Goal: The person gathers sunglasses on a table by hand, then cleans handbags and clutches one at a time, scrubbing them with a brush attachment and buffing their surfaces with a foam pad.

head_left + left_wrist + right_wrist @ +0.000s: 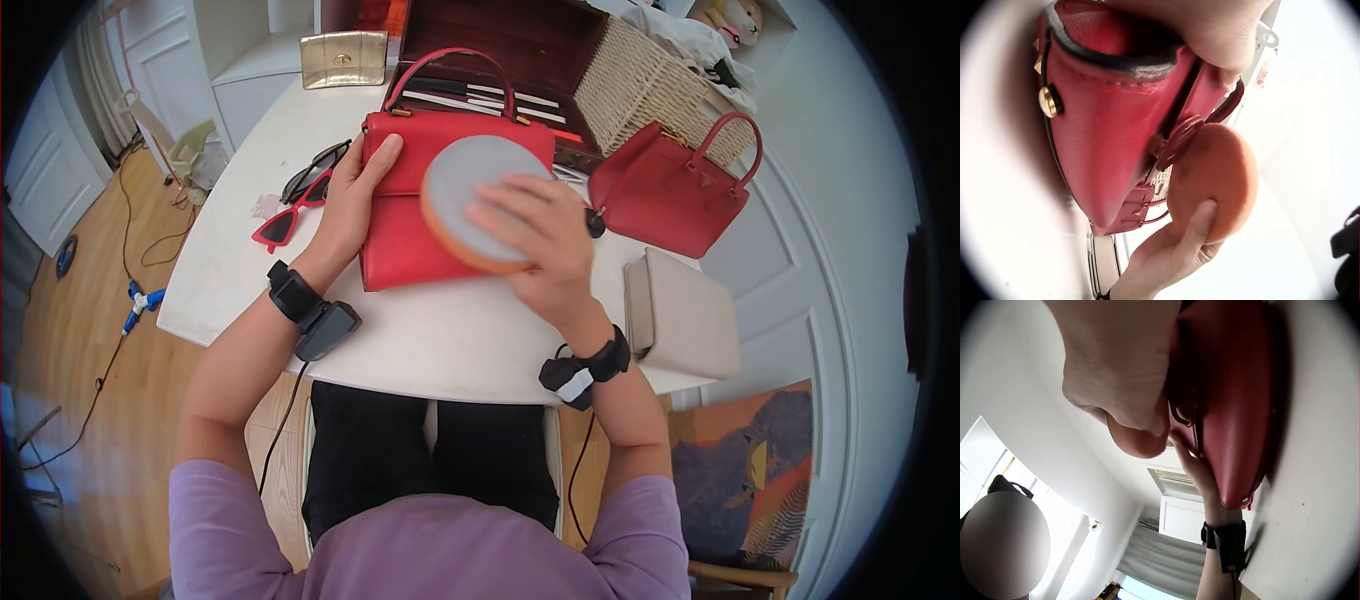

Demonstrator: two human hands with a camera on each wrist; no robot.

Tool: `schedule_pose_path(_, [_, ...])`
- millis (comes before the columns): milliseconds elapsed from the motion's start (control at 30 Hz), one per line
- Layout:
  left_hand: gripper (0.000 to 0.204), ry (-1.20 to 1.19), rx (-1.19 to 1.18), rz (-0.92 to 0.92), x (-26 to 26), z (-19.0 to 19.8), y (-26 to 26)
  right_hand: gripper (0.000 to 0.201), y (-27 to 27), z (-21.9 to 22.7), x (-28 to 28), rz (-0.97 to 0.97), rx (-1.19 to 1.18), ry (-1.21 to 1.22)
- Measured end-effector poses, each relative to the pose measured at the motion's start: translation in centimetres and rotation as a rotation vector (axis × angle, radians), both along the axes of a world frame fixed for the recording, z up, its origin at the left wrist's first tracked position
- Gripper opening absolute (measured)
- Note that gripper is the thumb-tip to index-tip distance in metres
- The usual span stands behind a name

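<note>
A red leather handbag [400,240] with a top handle stands on the white table in front of me. My left hand [352,195] grips its left side, thumb across the front flap and the other fingers hidden behind. With my right hand [553,240] I hold a round sponge pad [470,165], grey on one face and orange on the other, in front of the bag. The left wrist view shows the thumb pressed on the orange foam [1225,175], whose edge overlaps the bag's flap there. In the right wrist view, my hand covers most of the pad.
Behind the bag sits an open dark red case [500,40] beside a woven basket [640,85]. A smaller red handbag [670,200] and a beige bag [690,315] stand at right. Sunglasses [290,215] lie at left, a gold wallet [343,62] farther back.
</note>
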State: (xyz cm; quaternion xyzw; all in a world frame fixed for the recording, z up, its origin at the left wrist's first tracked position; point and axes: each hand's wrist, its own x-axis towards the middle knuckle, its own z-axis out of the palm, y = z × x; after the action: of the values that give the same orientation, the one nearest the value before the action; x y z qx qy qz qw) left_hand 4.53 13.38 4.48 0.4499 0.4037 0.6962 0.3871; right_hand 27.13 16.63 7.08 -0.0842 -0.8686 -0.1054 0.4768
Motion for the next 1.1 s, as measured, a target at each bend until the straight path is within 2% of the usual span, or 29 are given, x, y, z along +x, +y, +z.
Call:
schedule_pose_path(67, [0.058, 0.041, -0.002, 0.029, -0.3, -0.4, 0.3, 0.053, -0.5, -0.2, -0.3, 0.073, 0.007, -0.051])
schedule_pose_path(167, [0.061, -0.018, -0.006, -0.001, -0.7, -0.9, 0.8, 0.053, -1.4, -1.3, -0.3, 0.382, -0.291, -0.176])
schedule_pose_path(200, [0.061, -0.017, -0.007, 0.002, -0.9, -1.1, 0.9, 0.053, -1.4, -1.2, -0.4, 0.385, -0.291, -0.176])
schedule_pose_path(267, [0.063, -0.027, 0.005, -0.043, -1.1, -1.3, 1.1, 0.052, -1.3, -1.1, -0.5, 0.371, -0.175, 0.007])
schedule_pose_path(300, [0.063, -0.026, 0.004, -0.045, -1.1, -1.4, 1.1, 0.055, -1.1, -0.9, -0.3, 0.249, -0.073, 0.077])
schedule_pose_path(333, [0.063, -0.006, 0.005, -0.028, -1.2, -1.5, 1.1, 0.055, -0.8, -0.6, -0.2, 0.246, -0.074, 0.077])
schedule_pose_path(400, [0.063, 0.013, 0.008, -0.012, -1.0, -1.7, 1.1, 0.057, -0.3, 0.0, 0.0, -0.042, 0.067, 0.08])
schedule_pose_path(467, [0.063, 0.042, 0.047, -0.006, -1.0, -1.6, 1.1, 0.057, -0.1, -0.5, -0.3, -0.031, 0.0, 0.01])
schedule_pose_path(533, [0.064, 0.01, 0.037, -0.018, -1.0, -1.6, 1.2, 0.046, -0.6, -0.8, -0.5, 0.201, -0.094, -0.139])
schedule_pose_path(567, [0.064, -0.024, 0.027, -0.028, -1.0, -1.6, 1.2, 0.047, -1.0, -0.7, -0.6, 0.311, -0.171, -0.205])
schedule_pose_path(667, [0.066, -0.046, -0.017, -0.042, -0.9, -1.2, 1.0, 0.053, -1.3, -1.6, -0.6, 0.431, -0.271, -0.112])
schedule_pose_path(733, [0.068, -0.027, -0.027, -0.038, -1.0, -1.1, 0.8, 0.052, -0.2, -1.0, 0.0, 0.262, -0.065, 0.141])
schedule_pose_path(800, [0.069, -0.014, -0.03, -0.037, -0.9, -1.3, 0.8, 0.05, 0.6, 0.4, 0.8, -0.043, 0.033, 0.246])
schedule_pose_path(933, [0.072, -0.027, -0.049, -0.024, -0.9, -1.2, 0.9, 0.047, 0.5, -0.1, 1.1, -0.034, -0.078, 0.137])
schedule_pose_path(1033, [0.072, -0.079, -0.042, -0.051, -0.7, -1.0, 0.8, 0.044, -0.3, 0.2, 1.0, 0.126, -0.152, 0.092])
schedule_pose_path(1067, [0.071, -0.098, -0.038, -0.059, -0.7, -1.0, 0.8, 0.044, -0.4, 0.1, 1.1, 0.127, -0.151, 0.092])
schedule_pose_path(1100, [0.071, -0.098, -0.038, -0.058, -0.7, -1.0, 0.8, 0.044, -0.6, -0.1, 1.1, 0.221, -0.203, 0.034])
